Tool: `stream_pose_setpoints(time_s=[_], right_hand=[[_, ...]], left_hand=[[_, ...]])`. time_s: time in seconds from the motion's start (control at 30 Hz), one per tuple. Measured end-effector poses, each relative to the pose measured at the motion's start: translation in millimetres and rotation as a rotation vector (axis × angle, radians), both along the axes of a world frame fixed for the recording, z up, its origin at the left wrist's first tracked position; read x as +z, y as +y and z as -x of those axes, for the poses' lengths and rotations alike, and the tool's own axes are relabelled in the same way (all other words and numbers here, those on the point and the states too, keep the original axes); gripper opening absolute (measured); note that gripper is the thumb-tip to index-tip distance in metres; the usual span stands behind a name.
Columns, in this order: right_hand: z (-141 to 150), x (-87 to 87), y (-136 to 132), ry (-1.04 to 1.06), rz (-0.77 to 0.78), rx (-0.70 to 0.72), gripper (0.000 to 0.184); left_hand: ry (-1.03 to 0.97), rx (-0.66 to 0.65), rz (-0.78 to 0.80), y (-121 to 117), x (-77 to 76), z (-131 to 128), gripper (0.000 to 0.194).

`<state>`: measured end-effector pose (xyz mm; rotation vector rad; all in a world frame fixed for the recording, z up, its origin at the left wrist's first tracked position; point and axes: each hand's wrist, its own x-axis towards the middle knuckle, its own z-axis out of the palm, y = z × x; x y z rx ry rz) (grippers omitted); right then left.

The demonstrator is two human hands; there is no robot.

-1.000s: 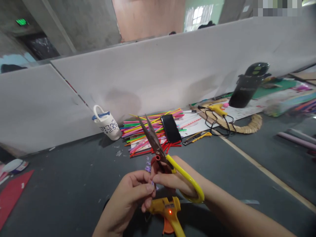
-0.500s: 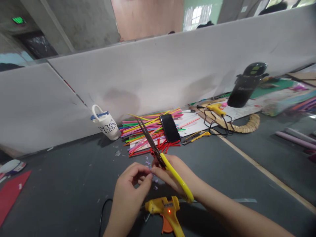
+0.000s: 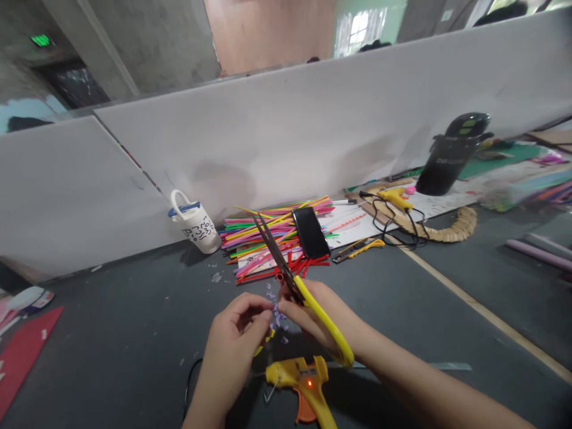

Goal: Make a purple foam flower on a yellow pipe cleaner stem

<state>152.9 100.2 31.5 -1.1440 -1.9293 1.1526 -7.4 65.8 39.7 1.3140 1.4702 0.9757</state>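
My right hand [image 3: 319,316] grips yellow-handled scissors [image 3: 304,286], whose blades are together and point up and away to the left. My left hand [image 3: 236,336] is closed in a pinch just left of it, fingertips against a tiny purple piece [image 3: 276,314] between the two hands. Small purple scraps [image 3: 270,294] lie on the dark grey surface beneath. A yellow glue gun [image 3: 304,384] with a lit red lamp lies right below my hands.
A pile of coloured sticks [image 3: 263,235] with a black phone [image 3: 310,232] on it lies beyond my hands. A white cup [image 3: 195,222] leans to the left, by the white partition [image 3: 313,131]. A yellow cutter [image 3: 360,248], second glue gun [image 3: 395,197] and black jug [image 3: 453,153] sit at right.
The scissor blades, slightly apart a second ago, have come together. Both hands moved a little away from me, clear of the glue gun.
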Motion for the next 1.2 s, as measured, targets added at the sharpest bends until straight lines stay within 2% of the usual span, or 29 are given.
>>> stream_pose_setpoints(time_s=[0.17,0.37,0.6,0.83,1.2], right_hand=[[1.6,-2.0,-0.4,-0.032,-0.016,0.023,0.010],[0.4,-2.5,-1.1,-0.052,-0.034,0.061,0.011],[-0.1,-1.7,-0.8,-0.055,-0.028,0.082,0.012],[-1.3,-1.4,0.3,-0.042,-0.019,0.101,0.014],[-1.3,11.6,-1.9,0.076,0.122,0.050,0.011]], left_hand=[[-0.042,-0.041,0.081,-0.2,-1.2,-4.0,0.013],[-0.075,-0.063,0.109,-0.7,-4.2,-1.3,0.001],[-0.110,-0.038,0.110,-0.3,-3.5,-2.1,0.009],[-0.169,-0.040,0.142,0.0,-2.9,-3.0,0.005],[-0.341,0.046,0.095,-2.3,1.7,-3.6,0.011]])
